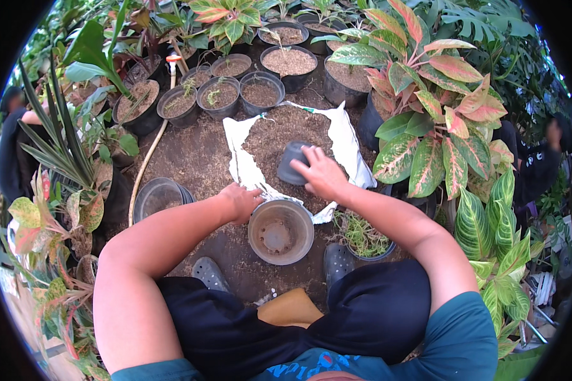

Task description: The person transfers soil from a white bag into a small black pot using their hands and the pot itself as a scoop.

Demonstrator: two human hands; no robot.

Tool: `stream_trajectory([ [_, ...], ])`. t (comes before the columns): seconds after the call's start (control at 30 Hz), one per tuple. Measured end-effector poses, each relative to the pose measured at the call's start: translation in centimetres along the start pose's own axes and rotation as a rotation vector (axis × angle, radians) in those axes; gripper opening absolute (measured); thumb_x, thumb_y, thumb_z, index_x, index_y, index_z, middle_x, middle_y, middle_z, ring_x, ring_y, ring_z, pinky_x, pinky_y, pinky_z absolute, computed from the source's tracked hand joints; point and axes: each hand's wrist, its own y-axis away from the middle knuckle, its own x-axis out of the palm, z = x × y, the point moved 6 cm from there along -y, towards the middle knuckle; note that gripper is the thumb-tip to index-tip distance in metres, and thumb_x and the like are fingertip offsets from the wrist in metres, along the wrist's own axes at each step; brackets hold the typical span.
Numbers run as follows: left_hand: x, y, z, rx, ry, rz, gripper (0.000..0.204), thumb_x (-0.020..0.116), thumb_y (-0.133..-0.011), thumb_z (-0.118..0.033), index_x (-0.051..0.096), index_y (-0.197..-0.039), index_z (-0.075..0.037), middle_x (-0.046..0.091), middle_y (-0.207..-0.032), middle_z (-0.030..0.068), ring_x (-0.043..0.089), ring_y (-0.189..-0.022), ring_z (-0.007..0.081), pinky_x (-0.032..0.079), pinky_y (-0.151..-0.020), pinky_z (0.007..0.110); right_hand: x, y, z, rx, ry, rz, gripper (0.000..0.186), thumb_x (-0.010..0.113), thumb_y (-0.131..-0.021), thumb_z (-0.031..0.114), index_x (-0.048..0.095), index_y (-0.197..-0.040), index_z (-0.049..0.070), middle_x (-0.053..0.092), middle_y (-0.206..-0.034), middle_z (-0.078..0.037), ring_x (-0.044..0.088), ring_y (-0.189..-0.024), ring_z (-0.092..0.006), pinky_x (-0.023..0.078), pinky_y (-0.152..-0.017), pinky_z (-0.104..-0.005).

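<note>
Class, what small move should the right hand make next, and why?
Probably scoop soil with the small dark pot: the right hand grips it within the open white sack, while the larger pot nearby looks nearly empty.

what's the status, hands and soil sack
Right hand gripping small dark pot at soil. Left hand at near-left edge of white sack. Sack's near edge between soil and wide plastic pot.

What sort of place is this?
Probably a plant nursery or home-garden potting area: soil-filled black plastic pots clustered together, an open white sack of potting soil on the ground, and a large pink-and-green aglaonema.
</note>
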Motion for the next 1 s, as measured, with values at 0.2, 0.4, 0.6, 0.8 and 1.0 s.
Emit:
stream_trajectory([
  [0.2, 0.0, -0.6, -0.4, 0.026, -0.020, -0.062, 0.069, 0.068, -0.095, -0.030, 0.043, -0.158, -0.015, 0.036, -0.168, 0.0090, 0.062, -0.132, 0.0307, 0.048, -0.109, 0.048, -1.3, 2.5, -5.2, 0.421, -0.099, -0.107, 0.084, 0.088, -0.076, 0.022, 0.045, -0.147, 0.016, 0.043, -0.143, -0.024, 0.046, -0.134, -0.0449, 0.052, -0.105, -0.0509],
  [0.4, -1.1, -0.5, -0.9, 0.046, 0.002, -0.022, 0.076, 0.074, -0.086, -0.020, 0.045, -0.155, -0.015, 0.036, -0.168, 0.0098, 0.062, -0.132, 0.0318, 0.048, -0.108, 0.049, 3.8, 4.9, -9.4, 0.947, -0.212, 0.306, 0.093, 0.082, -0.081, 0.053, 0.040, -0.154, 0.012, 0.043, -0.151, -0.030, 0.045, -0.140, -0.0474, 0.046, -0.112, -0.0513],
  [0.6, 0.3, -1.0, -0.5, 0.019, -0.004, 0.032, 0.075, 0.069, -0.097, -0.033, 0.036, -0.162, -0.014, 0.029, -0.171, 0.0108, 0.059, -0.136, 0.0321, 0.041, -0.117, 0.052, 6.5, 3.1, -8.0, 1.140, -0.376, 0.469, 0.103, 0.075, -0.079, 0.065, 0.039, -0.157, 0.008, 0.048, -0.152, -0.030, 0.051, -0.139, -0.0441, 0.042, -0.116, -0.0492],
  [0.8, 0.6, -0.9, -0.7, 0.004, -0.007, 0.031, 0.075, 0.066, -0.100, -0.039, 0.034, -0.163, -0.014, 0.021, -0.174, 0.0112, 0.056, -0.140, 0.0315, 0.039, -0.120, 0.053, 5.7, 2.4, -5.0, 1.204, -0.487, 0.335, 0.100, 0.076, -0.078, 0.066, 0.042, -0.154, 0.012, 0.051, -0.147, -0.026, 0.051, -0.138, -0.0402, 0.044, -0.114, -0.0480],
  [1.0, -0.6, -1.1, -0.7, 0.027, -0.035, -0.020, 0.071, 0.070, -0.095, -0.033, 0.043, -0.158, -0.015, 0.022, -0.174, 0.0124, 0.059, -0.135, 0.0316, 0.044, -0.114, 0.051, 0.6, 1.8, -3.8, 0.640, -0.313, -0.022, 0.093, 0.084, -0.072, 0.042, 0.046, -0.151, 0.012, 0.050, -0.141, -0.026, 0.050, -0.130, -0.0442, 0.046, -0.110, -0.0503],
])
